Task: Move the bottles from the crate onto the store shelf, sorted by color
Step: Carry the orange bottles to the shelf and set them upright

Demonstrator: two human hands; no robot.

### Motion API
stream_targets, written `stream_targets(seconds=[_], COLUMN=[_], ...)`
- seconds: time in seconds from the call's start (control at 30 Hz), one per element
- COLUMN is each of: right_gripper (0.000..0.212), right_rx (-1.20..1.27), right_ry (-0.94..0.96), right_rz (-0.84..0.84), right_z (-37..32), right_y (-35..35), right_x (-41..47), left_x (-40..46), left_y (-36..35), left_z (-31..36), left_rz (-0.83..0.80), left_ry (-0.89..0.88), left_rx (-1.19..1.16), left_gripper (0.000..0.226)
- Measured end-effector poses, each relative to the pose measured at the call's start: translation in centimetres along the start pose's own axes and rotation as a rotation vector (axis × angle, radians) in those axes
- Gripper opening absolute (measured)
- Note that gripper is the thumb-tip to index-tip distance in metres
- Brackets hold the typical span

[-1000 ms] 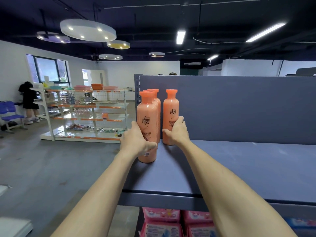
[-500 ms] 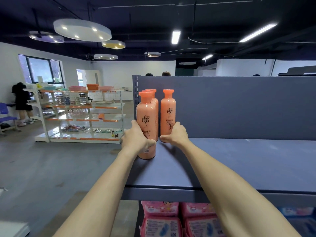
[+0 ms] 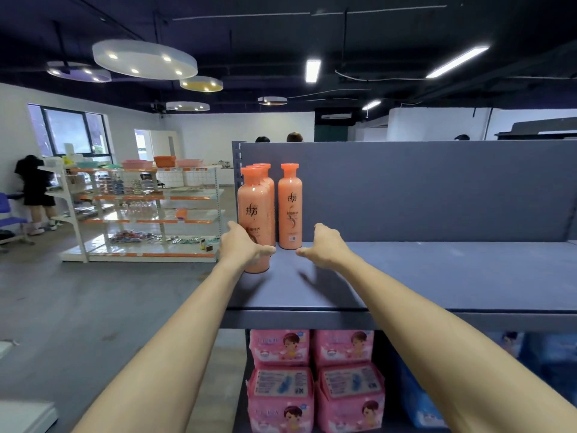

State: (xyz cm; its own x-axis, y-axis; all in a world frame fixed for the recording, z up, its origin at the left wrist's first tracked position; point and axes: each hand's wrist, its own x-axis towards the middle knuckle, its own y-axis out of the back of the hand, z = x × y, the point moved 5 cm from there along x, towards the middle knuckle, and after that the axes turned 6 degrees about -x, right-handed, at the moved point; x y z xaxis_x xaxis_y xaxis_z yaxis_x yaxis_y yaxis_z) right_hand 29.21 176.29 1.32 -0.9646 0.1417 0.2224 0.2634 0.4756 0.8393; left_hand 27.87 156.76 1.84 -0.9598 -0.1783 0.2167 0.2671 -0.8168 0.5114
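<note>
Several orange bottles stand at the left end of the grey shelf. The front bottle hides two more behind it, of which only the caps show. A single bottle stands just to their right. My left hand holds the lower part of the front bottle, thumb across its front. My right hand hovers over the shelf just right of the single bottle, fingers relaxed, holding nothing. The crate is out of view.
The shelf's grey back panel rises behind the bottles. Pink packs and blue packs fill the shelf below. Another shelving unit stands across the floor at left, with a person beside it.
My right hand has let go of the single bottle and drawn back to the right. My left hand stays on the front bottle, which now stands a little further back.
</note>
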Motion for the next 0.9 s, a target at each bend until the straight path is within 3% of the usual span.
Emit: stream_targets(seconds=[0.1, 0.2, 0.33, 0.43, 0.67, 0.9], right_gripper=[0.057, 0.061, 0.067, 0.071, 0.062, 0.059], right_rx=[0.015, 0.068, 0.135, 0.069, -0.149, -0.317], right_ry=[0.006, 0.032, 0.070, 0.061, -0.012, -0.170], right_rz=[-0.027, -0.037, -0.031, 0.020, 0.144, 0.237], right_z=[0.4, 0.4, 1.1, 3.5, 13.2, 24.6], right_y=[0.2, 0.6, 2.1, 3.8, 9.8, 16.8], right_x=[-1.4, -2.6, -4.1, -4.8, -7.0, -11.3], left_x=[-2.0, -3.9, -6.6, -8.7, -12.6, -17.5], left_y=[0.0, 0.0, -0.9, -2.5, -11.5, -22.7], left_z=[0.8, 2.0, 4.3, 6.6, 12.3, 18.4], left_rz=[0.042, 0.097, 0.091, 0.073, -0.035, -0.230], left_ry=[0.008, -0.019, -0.165, -0.285, -0.541, -0.676], left_rx=[0.039, 0.256, 0.482, 0.579, 0.652, 0.549], left_gripper=[0.088, 0.077, 0.042, 0.033, 0.027, 0.023])
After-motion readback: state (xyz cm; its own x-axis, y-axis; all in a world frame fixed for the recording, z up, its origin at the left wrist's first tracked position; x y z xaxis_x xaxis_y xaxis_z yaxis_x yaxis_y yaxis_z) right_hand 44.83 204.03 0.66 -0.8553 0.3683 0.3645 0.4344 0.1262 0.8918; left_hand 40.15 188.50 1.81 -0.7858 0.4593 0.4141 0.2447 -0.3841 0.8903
